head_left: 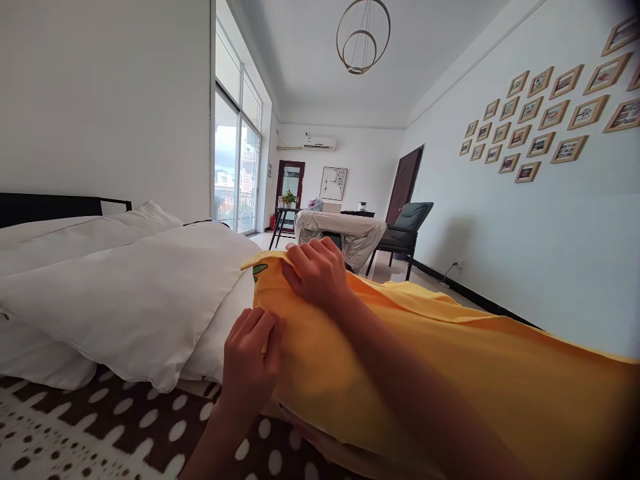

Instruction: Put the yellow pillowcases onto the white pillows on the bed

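A bright yellow sheet (320, 363) with a bit of green print near its corner spreads over the right side of the bed. My right hand (320, 272) grips its upper edge with bent fingers and lifts the fabric slightly. Closer to me, my left hand (251, 347) is closed on the sheet's left edge. White pillows (135, 287) lie just left of the sheet, one overlapping another. Under them shows a brown bed cover (150, 418) with white spots.
A dark headboard (55, 208) stands behind the pillows. Beyond the bed are a covered table (340, 223), a black chair (407, 230) and a plant on a stand (289, 198). Framed pictures (520, 137) hang on the right wall. A tall window (237, 160) is on the left.
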Motion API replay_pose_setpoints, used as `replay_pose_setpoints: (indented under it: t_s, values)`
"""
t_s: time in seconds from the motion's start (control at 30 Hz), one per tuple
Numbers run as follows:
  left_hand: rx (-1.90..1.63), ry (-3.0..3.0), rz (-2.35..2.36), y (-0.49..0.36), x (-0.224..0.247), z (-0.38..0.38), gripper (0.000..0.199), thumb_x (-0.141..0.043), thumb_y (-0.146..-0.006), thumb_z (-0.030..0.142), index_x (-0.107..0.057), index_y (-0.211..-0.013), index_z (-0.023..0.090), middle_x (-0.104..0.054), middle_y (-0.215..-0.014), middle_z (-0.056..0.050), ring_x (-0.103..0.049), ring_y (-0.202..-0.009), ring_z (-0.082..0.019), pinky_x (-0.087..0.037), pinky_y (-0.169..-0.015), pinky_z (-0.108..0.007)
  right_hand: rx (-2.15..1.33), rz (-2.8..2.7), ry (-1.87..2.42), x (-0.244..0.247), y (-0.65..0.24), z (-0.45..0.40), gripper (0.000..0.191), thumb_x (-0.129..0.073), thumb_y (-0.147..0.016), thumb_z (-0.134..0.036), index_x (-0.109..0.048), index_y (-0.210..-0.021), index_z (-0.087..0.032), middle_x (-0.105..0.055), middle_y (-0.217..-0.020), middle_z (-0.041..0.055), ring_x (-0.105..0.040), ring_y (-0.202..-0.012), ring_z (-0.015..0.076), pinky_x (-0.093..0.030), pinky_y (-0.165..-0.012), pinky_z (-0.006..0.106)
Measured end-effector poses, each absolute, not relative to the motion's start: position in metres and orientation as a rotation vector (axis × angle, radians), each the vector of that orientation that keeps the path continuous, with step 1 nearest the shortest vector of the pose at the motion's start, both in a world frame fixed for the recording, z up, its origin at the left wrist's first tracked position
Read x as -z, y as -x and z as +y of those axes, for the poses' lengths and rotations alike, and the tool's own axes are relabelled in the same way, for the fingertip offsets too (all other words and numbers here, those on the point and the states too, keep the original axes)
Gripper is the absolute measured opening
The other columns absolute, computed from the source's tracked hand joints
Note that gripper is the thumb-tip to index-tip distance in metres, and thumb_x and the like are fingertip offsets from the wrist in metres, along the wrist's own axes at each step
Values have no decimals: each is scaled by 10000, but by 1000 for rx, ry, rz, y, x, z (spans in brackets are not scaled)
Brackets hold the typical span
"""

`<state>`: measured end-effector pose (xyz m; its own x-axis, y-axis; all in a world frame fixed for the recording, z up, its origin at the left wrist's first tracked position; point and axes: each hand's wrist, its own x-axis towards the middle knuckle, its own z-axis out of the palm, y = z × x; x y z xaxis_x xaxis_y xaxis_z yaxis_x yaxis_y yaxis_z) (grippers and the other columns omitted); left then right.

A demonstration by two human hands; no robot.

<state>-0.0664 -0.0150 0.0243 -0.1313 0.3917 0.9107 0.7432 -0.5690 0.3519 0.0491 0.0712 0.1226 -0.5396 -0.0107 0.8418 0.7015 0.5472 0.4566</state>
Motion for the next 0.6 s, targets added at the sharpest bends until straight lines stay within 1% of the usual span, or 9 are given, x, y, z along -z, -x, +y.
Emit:
replay_pose_setpoints:
  t_s: [0.07,0.17,0.33,0.43,0.5,0.53,0.6]
  values:
    - [1724,1839,-1252,65,-23,-15,191,-467,-868,172,-481,-680,201,-474,-644,0,-420,-645,-150,-326,-608,-275,1056,-1924,525,-120,-50,74,285,-387,-913,-305,-611,-800,-170,-567,-627,41,-439,-632,174,-256,-654,339]
    - [1768,1848,-1226,59,-17,-9,187,-463,-870,159,-480,-690,203,-470,-641,-1,-424,-641,-152,-330,-601,-276,1030,-1888,459,-121,-54,77,258,-390,-906,-278,-626,-882,-175,-578,-674,50,-454,-670,180,-280,-674,345]
    - [1939,1788,-1185,43,4,22,179,-468,-874,153,-491,-703,198,-491,-675,-4,-447,-665,-146,-347,-621,-262,953,-1709,391,-120,-74,62,175,-455,-877,-241,-621,-903,-192,-611,-803,69,-488,-734,178,-333,-706,342]
    - [2090,1764,-1244,42,12,37,156,-473,-883,193,-502,-730,201,-504,-709,-3,-464,-696,-146,-357,-641,-257,922,-1747,305,-101,-93,41,106,-523,-839,-197,-605,-906,-194,-598,-757,48,-489,-698,162,-356,-675,322]
    - [2180,1802,-1304,46,11,40,157,-473,-887,225,-507,-735,204,-502,-731,-3,-469,-704,-144,-363,-642,-253,913,-1890,312,-79,-105,29,105,-534,-824,-169,-601,-901,-195,-591,-724,31,-493,-669,152,-366,-652,312]
    - [2222,1828,-1308,48,8,39,168,-472,-889,239,-507,-728,204,-497,-738,-4,-468,-706,-144,-367,-641,-251,914,-1956,367,-68,-109,25,128,-529,-824,-165,-603,-925,-189,-601,-746,36,-508,-686,157,-375,-659,314]
    - [2293,1861,-1271,51,2,34,191,-473,-890,255,-503,-709,202,-481,-746,-7,-463,-707,-143,-372,-642,-246,924,-2004,541,-49,-114,24,211,-516,-830,-176,-602,-1022,-161,-629,-868,75,-542,-794,190,-399,-720,337]
